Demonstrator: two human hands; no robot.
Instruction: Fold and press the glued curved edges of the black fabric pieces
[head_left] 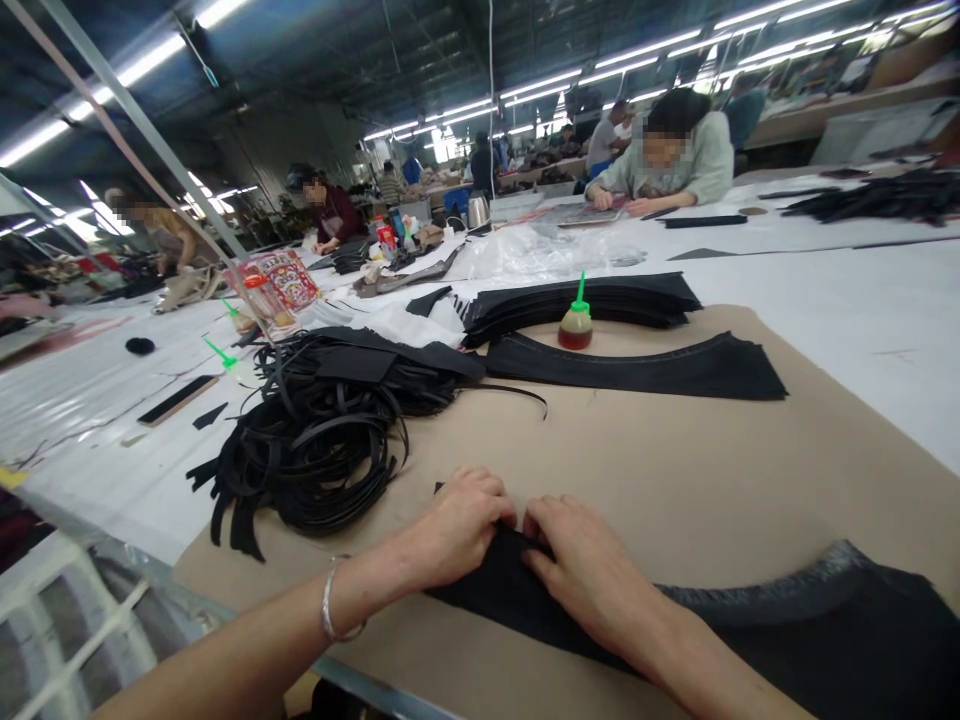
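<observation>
A curved black fabric panel (pixel 780 640) lies on brown paper in front of me, with a greyish band along its inner curve. My left hand (pixel 469 525), with a silver bangle at its wrist, pinches the panel's upper edge near its left end. Just right of it, my right hand (pixel 577 560) grips the same edge between thumb and bent fingers. The fingertips of both hands nearly meet, and my right forearm hides part of the panel. To the left is a tangled heap of black strips (pixel 322 440).
Brown paper (pixel 675 470) covers the near table. Beyond my hands lie another black panel (pixel 637 370) and a panel stack (pixel 585 300). A green-tipped bottle (pixel 575 325) of reddish liquid stands by them. Clear plastic (pixel 547 250) and co-workers are farther back.
</observation>
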